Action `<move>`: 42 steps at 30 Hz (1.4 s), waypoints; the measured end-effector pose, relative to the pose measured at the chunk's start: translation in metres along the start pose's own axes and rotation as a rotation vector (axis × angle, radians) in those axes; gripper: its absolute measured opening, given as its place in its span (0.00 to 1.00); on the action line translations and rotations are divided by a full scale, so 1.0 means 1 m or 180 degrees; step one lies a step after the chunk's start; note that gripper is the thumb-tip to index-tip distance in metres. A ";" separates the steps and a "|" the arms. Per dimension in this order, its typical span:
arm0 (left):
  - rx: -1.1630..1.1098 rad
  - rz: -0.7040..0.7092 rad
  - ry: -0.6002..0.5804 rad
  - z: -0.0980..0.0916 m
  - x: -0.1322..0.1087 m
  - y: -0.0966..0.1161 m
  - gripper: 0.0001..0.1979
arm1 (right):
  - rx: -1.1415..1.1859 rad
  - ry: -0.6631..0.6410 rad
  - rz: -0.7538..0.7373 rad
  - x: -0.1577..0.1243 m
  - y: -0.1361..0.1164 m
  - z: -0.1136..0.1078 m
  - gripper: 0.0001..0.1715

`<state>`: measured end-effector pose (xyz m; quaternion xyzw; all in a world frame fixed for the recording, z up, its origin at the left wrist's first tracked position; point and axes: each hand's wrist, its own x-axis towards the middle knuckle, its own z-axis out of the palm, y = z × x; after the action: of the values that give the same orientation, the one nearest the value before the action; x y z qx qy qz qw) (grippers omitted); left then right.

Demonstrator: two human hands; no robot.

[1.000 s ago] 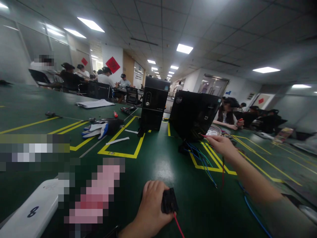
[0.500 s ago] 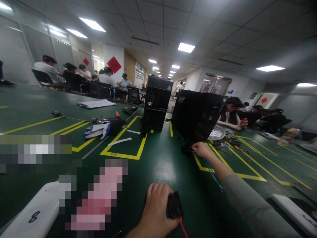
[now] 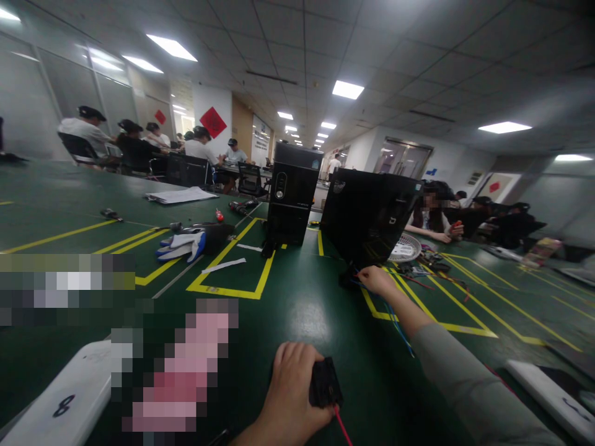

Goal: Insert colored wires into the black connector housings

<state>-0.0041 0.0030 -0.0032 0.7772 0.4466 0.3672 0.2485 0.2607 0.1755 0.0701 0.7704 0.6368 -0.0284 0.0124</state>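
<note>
My left hand (image 3: 292,387) is closed around a small black box-shaped part (image 3: 326,382) low over the green table. A red wire (image 3: 343,426) runs from the part's lower end towards me. Farther out, my right hand (image 3: 375,280) is closed in a pinch on thin wires (image 3: 396,323), whose blue and green lengths trail below the wrist. Its fingertips are beside a small black object (image 3: 348,277), too dark to identify, near the foot of a tilted black computer case (image 3: 367,214). The exact grip point of those fingers is too small to make out.
Another black computer case (image 3: 292,198) stands upright at the middle. Work gloves (image 3: 186,244), papers (image 3: 181,194) and a white case marked 8 (image 3: 60,396) lie leftward. A white basket (image 3: 404,248) and loose wiring (image 3: 434,260) are at right, near a seated person (image 3: 434,217).
Both hands keep their grips and stay almost in place. The whole view has shifted very slightly.
</note>
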 end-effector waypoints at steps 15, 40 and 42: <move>-0.0024 -0.0049 -0.0052 -0.004 -0.001 0.004 0.21 | -0.0356 -0.0317 -0.0298 0.018 -0.013 -0.007 0.16; 0.0061 -0.0048 -0.0056 -0.007 -0.001 0.005 0.21 | 0.0001 0.1246 -0.0829 -0.070 -0.034 -0.018 0.17; 0.0061 -0.0047 -0.0061 -0.007 -0.002 0.005 0.21 | 0.0239 0.1260 -0.1131 -0.107 -0.035 -0.013 0.19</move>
<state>-0.0074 -0.0008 0.0041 0.7797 0.4534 0.3535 0.2481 0.2069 0.0776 0.0902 0.6370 0.7506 0.0975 -0.1462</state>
